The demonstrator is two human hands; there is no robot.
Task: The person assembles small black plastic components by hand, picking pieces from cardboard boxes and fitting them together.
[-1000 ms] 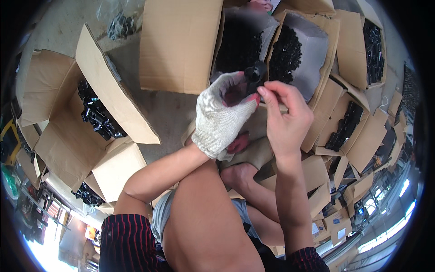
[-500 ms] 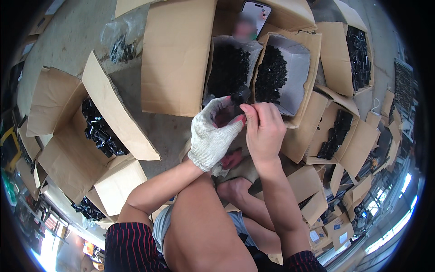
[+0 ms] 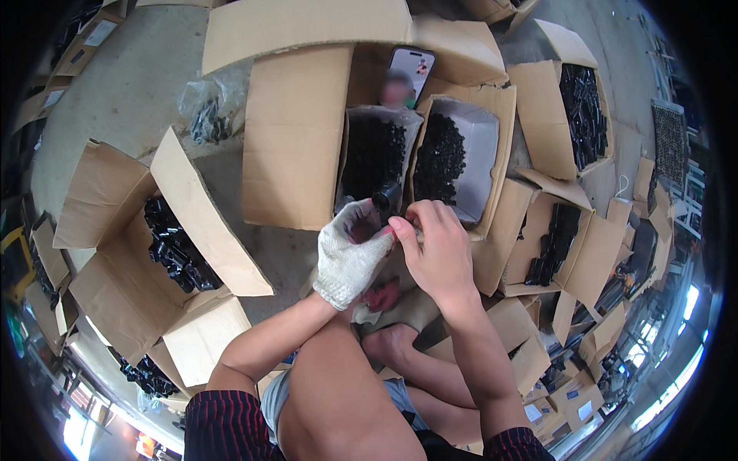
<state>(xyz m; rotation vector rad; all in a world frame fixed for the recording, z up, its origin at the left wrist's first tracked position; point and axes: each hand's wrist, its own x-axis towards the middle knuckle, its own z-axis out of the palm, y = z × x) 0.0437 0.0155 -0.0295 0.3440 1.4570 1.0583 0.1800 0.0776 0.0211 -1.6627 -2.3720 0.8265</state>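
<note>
Currently, I'm watching two hands through the head view. Left hand (image 3: 346, 253), gloved, is curling round a black tube (image 3: 387, 198), whose round end is poking up past the fingers. Right hand (image 3: 440, 250), bare, is bringing thumb and forefinger close together by the left thumb tip; I'm not able to tell whether they're meeting or pinching a small piece, since the fingers are hiding it. Tube is showing in front of the near end of the left bin (image 3: 413, 131). Right bin (image 3: 478, 154) is lying alongside, both inside a carton (image 3: 296, 138) and both holding small black pieces (image 3: 440, 157). Phone (image 3: 420, 65) is leaning beyond them.

Risks I'm noting: knit glove may be giving poor grip on a smooth tube, so a sideways push from the right fingertips could be turning it or slipping it loose. With the bins so near, anything dropped could be getting lost among lookalike pieces. Crowded fingertips could also be spoiling alignment by blocking sight.
</note>
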